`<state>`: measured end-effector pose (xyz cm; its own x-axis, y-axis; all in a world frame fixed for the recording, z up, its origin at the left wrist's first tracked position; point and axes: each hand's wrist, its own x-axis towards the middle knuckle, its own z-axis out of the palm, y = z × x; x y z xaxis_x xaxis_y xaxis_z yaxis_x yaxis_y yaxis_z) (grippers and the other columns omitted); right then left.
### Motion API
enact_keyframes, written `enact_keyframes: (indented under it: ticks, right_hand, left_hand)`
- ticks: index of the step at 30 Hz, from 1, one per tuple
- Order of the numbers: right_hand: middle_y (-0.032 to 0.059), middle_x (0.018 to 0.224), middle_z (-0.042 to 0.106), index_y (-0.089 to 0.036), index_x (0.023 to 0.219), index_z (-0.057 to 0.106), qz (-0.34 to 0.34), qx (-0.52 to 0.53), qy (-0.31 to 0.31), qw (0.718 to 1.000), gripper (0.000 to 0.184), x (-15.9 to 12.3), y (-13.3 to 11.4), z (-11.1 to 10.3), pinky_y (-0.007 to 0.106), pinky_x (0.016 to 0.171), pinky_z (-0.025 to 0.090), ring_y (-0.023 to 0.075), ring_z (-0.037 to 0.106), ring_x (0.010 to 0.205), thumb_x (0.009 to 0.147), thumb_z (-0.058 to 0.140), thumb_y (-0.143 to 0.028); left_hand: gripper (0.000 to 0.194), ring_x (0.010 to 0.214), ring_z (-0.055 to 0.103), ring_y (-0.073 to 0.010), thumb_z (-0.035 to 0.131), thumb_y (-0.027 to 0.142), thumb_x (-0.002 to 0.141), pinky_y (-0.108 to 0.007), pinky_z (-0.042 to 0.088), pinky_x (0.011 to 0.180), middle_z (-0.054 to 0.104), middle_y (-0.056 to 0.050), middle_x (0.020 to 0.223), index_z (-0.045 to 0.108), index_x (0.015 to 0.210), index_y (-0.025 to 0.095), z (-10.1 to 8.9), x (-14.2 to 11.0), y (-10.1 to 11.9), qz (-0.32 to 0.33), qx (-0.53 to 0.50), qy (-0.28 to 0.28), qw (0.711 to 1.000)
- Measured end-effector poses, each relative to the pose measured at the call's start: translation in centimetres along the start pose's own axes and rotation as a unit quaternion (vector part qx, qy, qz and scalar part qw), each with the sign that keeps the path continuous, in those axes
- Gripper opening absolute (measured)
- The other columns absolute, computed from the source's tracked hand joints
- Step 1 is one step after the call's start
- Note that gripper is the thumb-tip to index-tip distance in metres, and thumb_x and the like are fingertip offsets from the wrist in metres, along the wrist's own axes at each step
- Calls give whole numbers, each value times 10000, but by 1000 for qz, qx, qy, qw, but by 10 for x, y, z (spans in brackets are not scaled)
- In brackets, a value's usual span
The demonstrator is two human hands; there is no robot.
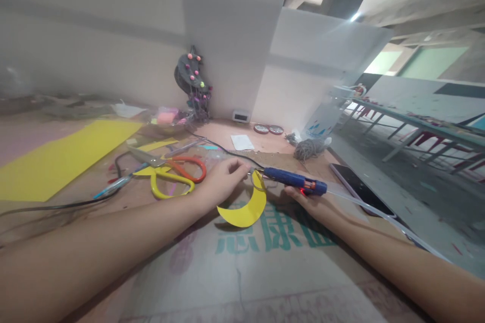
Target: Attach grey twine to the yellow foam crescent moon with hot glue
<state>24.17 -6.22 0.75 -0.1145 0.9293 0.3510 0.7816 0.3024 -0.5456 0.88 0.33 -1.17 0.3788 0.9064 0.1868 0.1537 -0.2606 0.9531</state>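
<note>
Yellow crescent (248,214) hangs over the table (220,128), inward from its right edge — left hand (227,174) seemingly pinching its upper tip, right hand (305,201) gripping the glue gun (284,177) — best steadied clear of the nozzle (260,171).

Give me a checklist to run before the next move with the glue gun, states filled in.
1. Glue gun held in the right hand: ok.
2. Red light on the gun lit: ok.
3. Left hand gripping the yellow crescent: cannot tell; its fingers are at the upper tip, details blurred.
4. Left fingers well clear of the gun's front end: not ok; it points towards them, close by.
5. Scissors out of both hands: ok, lying on the table beyond the left forearm.
6. Glue hot enough: cannot tell.
</note>
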Motion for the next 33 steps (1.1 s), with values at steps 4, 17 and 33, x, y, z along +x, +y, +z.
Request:
enact_keyframes:
  ticks: [4,17,33]
  right_hand:
    - [11,683,628,-229,776,586,7,-5,0,1000,333,0,3,1,277,566,494,183,584,620,814,534,-556]
    - [22,731,667,-238,781,608,19,-9,-10,1000,288,-2,-6,-4,294,618,522,202,621,680,803,548,-519]
    - [30,762,677,-234,789,612,53,26,41,997,294,5,-1,-3,316,695,545,212,649,732,837,517,-508]
  left_hand:
    - [279,670,530,-132,518,438,852,-236,401,640,577,27,707,573,764,179,0,-1,0,3,1,1,1000]
    - [278,649,515,-122,513,425,855,-230,390,629,563,33,694,556,739,176,0,0,1,6,-4,1,1000]
    - [285,649,536,-135,513,446,855,-232,390,597,612,14,724,587,780,181,1,-5,6,-8,2,-3,1000]
